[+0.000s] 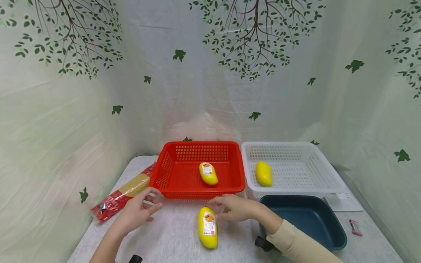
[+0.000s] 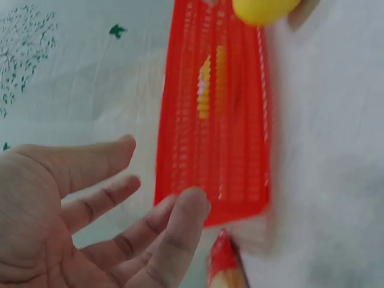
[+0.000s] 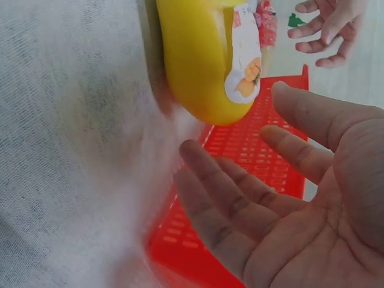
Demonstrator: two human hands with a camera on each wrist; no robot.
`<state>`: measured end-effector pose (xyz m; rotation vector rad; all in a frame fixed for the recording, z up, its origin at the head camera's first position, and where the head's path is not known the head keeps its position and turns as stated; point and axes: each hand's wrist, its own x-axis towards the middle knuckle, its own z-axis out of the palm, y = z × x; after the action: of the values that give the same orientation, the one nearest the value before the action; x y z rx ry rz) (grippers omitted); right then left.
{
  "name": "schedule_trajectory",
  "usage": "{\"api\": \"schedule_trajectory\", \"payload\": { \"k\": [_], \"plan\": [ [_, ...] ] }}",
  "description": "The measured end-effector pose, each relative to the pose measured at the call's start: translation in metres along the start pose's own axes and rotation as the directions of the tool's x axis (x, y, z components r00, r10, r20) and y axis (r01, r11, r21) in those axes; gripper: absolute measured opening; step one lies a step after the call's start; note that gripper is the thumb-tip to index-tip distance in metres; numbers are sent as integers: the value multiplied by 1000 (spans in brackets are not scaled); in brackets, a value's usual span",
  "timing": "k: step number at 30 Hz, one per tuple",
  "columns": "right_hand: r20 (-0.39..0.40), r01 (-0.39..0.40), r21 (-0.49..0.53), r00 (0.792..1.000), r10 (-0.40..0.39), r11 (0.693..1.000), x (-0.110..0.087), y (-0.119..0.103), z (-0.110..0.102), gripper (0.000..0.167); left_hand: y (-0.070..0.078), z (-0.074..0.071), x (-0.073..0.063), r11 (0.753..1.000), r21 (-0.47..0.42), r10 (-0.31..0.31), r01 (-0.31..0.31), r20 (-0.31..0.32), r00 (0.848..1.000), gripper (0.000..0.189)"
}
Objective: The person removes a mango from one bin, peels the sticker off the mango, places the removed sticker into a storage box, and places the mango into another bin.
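Left hand (image 1: 139, 211) and right hand (image 1: 235, 208) apart, fingers of both loosely spread, holding nothing. Labelled mango (image 1: 208, 227) lies on table (image 1: 174, 237) in front of red basket (image 1: 184, 194), right hand just beside it. Left hand near basket's corner and red-gold packet (image 1: 113, 204). Second labelled mango (image 1: 208, 174) in red basket; plain one (image 1: 264, 174) in white basket (image 1: 296, 190). Blue tub (image 1: 302, 215) at right.

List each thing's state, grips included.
Nearest mango, label facing up
Red basket, upright, holding labelled mango
White basket, upright, holding third mango
Blue basin, upright, nothing visible inside
Red-and-gold packet, lying down, seal unclear
Pink packet, lying down
Left grip, empty
Right grip, empty
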<state>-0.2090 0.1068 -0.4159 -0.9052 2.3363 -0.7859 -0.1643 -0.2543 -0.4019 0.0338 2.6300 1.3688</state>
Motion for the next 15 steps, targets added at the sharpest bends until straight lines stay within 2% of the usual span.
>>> {"api": "schedule_trajectory", "payload": {
  "k": [3, 7, 11, 15],
  "plan": [
    [-25, 9, -19, 1000, -10, 1000, 0, -1, 2, 48, -1, 16, 0, 999, -39, 6, -3, 89, 996, 47],
    [-71, 15, -67, 997, -20, 998, 4, -3, 6, 45, -4, 40, 5, 996, -93, 3, 18, 217, 976, 66],
    [-108, 5, -108, 994, -16, 994, 8, -5, 12, 42, -7, 61, 11, 992, -120, -2, 39, 294, 956, 80],
    [-127, -3, -135, 992, -15, 991, 10, -9, 16, 41, -7, 77, 15, 990, -132, -4, 52, 336, 942, 91]
  ]
}}
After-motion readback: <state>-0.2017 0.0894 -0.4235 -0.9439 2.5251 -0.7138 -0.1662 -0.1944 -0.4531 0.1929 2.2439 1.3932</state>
